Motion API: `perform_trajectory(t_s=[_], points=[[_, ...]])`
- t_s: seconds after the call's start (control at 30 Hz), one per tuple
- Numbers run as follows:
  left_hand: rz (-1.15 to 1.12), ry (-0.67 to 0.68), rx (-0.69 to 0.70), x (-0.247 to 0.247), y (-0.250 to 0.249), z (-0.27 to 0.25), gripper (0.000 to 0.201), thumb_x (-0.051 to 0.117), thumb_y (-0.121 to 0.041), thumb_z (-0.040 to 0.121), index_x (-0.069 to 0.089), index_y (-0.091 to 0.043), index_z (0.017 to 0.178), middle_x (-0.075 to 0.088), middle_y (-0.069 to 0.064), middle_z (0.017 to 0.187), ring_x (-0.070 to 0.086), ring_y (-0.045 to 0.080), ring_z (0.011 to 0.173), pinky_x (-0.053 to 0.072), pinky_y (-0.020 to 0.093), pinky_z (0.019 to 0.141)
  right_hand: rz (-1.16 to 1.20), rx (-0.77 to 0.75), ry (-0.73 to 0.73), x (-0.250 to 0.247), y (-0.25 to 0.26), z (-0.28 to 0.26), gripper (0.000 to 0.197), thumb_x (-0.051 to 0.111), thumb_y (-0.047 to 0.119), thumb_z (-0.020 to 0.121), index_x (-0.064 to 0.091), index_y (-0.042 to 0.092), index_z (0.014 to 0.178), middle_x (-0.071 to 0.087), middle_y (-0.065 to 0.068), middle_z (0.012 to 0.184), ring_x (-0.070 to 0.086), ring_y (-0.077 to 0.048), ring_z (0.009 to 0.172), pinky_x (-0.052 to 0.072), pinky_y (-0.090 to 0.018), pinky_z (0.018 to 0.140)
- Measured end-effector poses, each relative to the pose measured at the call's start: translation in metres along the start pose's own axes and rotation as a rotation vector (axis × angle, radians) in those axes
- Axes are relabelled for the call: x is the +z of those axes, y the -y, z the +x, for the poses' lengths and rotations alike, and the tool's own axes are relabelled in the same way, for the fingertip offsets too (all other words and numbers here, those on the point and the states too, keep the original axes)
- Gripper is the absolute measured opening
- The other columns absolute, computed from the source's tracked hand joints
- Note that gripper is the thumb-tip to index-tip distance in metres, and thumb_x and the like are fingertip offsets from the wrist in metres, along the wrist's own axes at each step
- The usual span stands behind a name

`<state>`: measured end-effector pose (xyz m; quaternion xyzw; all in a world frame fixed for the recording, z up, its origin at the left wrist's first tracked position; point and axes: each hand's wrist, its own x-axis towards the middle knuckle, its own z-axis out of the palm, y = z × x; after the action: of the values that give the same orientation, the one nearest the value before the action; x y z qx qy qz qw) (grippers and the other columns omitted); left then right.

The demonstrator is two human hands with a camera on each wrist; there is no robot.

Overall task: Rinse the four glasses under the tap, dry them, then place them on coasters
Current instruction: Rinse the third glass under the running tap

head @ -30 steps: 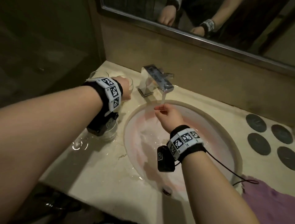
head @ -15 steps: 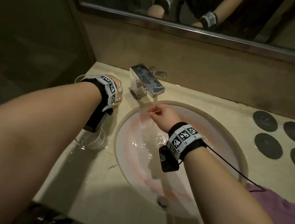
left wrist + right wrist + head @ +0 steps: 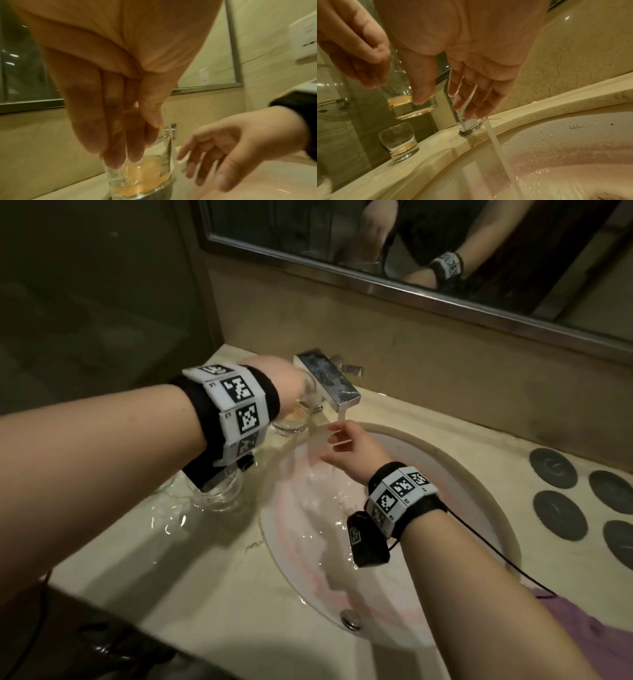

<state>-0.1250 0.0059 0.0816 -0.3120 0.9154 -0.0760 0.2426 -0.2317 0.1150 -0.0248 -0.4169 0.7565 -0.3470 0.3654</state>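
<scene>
My left hand (image 3: 291,392) grips a clear glass (image 3: 295,419) with orange residue at its bottom, held above the counter just left of the chrome tap (image 3: 329,381). In the left wrist view my fingers (image 3: 120,155) and thumb pinch the wall of this glass (image 3: 142,177). Water runs from the tap (image 3: 467,121). My right hand (image 3: 346,440) is open, with its fingers (image 3: 471,102) at the top of the water stream (image 3: 496,148) and nothing in it. A second glass (image 3: 399,142) with residue stands on the counter; my left wrist partly hides this second glass (image 3: 222,494).
The oval basin (image 3: 479,474) is wet, with its drain (image 3: 350,618) at the front. Several dark round coasters (image 3: 551,467) lie on the counter at the right. A purple cloth (image 3: 582,645) lies at the front right. The mirror (image 3: 411,251) hangs above the backsplash.
My left hand has lifted the glass from the back left of the counter and carried it right, up beside the tap. The right hand stays in the stream, fingers spread wider.
</scene>
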Motion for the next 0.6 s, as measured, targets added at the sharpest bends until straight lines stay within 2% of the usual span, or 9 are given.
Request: perform_trajectory(t_s=[0.13, 0.23, 0.3, 0.37, 0.43, 0.47, 0.5, 0.53, 0.6], points=[[-0.169, -0.052, 0.057, 0.015, -0.03, -0.016, 0.028, 0.044, -0.015, 0.095, 0.06, -0.008, 0.117, 0.06, 0.01, 0.117, 0.057, 0.027, 0.108, 0.044, 0.033, 0.087, 0.036, -0.043, 0.072, 0.003, -0.001, -0.014, 0.085, 0.08, 0.016, 0.073, 0.03, 0.02, 0.141, 0.048, 0.005, 0.126, 0.046, -0.009, 0.114, 0.039, -0.024, 0.09], [-0.289, -0.089, 0.084, 0.026, -0.049, -0.02, 0.029, 0.044, -0.015, 0.094, 0.057, -0.011, 0.12, 0.059, 0.01, 0.12, 0.056, 0.029, 0.11, 0.045, 0.036, 0.089, 0.141, -0.03, 0.061, 0.004, -0.012, -0.018, 0.097, 0.08, 0.011, 0.071, 0.02, 0.02, 0.146, 0.045, 0.007, 0.125, 0.044, -0.005, 0.111, 0.039, -0.01, 0.082], [-0.293, -0.057, 0.121, 0.031, -0.062, -0.018, 0.03, 0.046, -0.013, 0.094, 0.055, -0.011, 0.122, 0.059, 0.009, 0.119, 0.056, 0.027, 0.108, 0.044, 0.033, 0.086, 0.211, -0.029, -0.004, 0.006, -0.024, -0.019, 0.095, 0.081, 0.009, 0.069, 0.023, 0.019, 0.144, 0.049, 0.003, 0.128, 0.053, -0.006, 0.103, 0.046, -0.012, 0.083], [-0.31, -0.021, 0.15, 0.037, -0.07, -0.012, 0.027, 0.048, -0.014, 0.093, 0.057, -0.011, 0.119, 0.06, 0.006, 0.114, 0.057, 0.025, 0.1, 0.039, 0.03, 0.077, 0.255, -0.007, -0.053, 0.007, -0.036, -0.016, 0.088, 0.082, 0.007, 0.068, 0.03, 0.017, 0.138, 0.053, -0.001, 0.124, 0.056, 0.0, 0.095, 0.048, -0.011, 0.082], [-0.415, -0.049, 0.128, 0.048, -0.071, -0.004, 0.026, 0.049, -0.02, 0.094, 0.06, -0.013, 0.116, 0.062, 0.005, 0.112, 0.058, 0.023, 0.096, 0.038, 0.028, 0.073, 0.281, 0.034, -0.051, 0.008, -0.045, -0.011, 0.082, 0.081, 0.005, 0.069, 0.032, 0.018, 0.133, 0.053, -0.004, 0.122, 0.056, -0.005, 0.097, 0.05, -0.018, 0.083], [-0.48, -0.078, 0.113, 0.054, -0.072, -0.001, 0.026, 0.048, -0.023, 0.095, 0.061, -0.015, 0.116, 0.061, 0.005, 0.114, 0.058, 0.023, 0.099, 0.04, 0.029, 0.076, 0.282, 0.049, -0.046, 0.007, -0.049, -0.008, 0.079, 0.08, 0.005, 0.069, 0.032, 0.019, 0.131, 0.052, -0.005, 0.123, 0.056, -0.011, 0.1, 0.05, -0.023, 0.085], [-0.545, -0.108, 0.097, 0.06, -0.072, 0.0, 0.026, 0.048, -0.023, 0.095, 0.06, -0.017, 0.118, 0.058, 0.005, 0.119, 0.058, 0.023, 0.102, 0.043, 0.03, 0.08, 0.268, 0.053, -0.046, 0.007, -0.054, -0.003, 0.077, 0.08, 0.006, 0.07, 0.032, 0.019, 0.128, 0.051, -0.006, 0.123, 0.056, -0.014, 0.102, 0.049, -0.023, 0.083], [-0.617, -0.149, 0.079, 0.066, -0.072, 0.004, 0.027, 0.048, -0.023, 0.095, 0.059, -0.018, 0.12, 0.054, 0.004, 0.124, 0.057, 0.022, 0.104, 0.044, 0.031, 0.085, 0.246, 0.052, -0.056, 0.005, -0.058, 0.001, 0.075, 0.08, 0.007, 0.07, 0.033, 0.019, 0.126, 0.05, -0.006, 0.122, 0.055, -0.015, 0.101, 0.047, -0.02, 0.079], [-0.747, -0.232, 0.025, 0.077, -0.074, 0.008, 0.03, 0.049, -0.023, 0.094, 0.055, -0.019, 0.123, 0.046, 0.002, 0.132, 0.056, 0.02, 0.106, 0.044, 0.031, 0.09, 0.187, 0.061, -0.06, 0.0, -0.063, 0.01, 0.074, 0.081, 0.013, 0.071, 0.035, 0.018, 0.127, 0.05, -0.001, 0.118, 0.053, -0.008, 0.094, 0.041, -0.011, 0.07]])
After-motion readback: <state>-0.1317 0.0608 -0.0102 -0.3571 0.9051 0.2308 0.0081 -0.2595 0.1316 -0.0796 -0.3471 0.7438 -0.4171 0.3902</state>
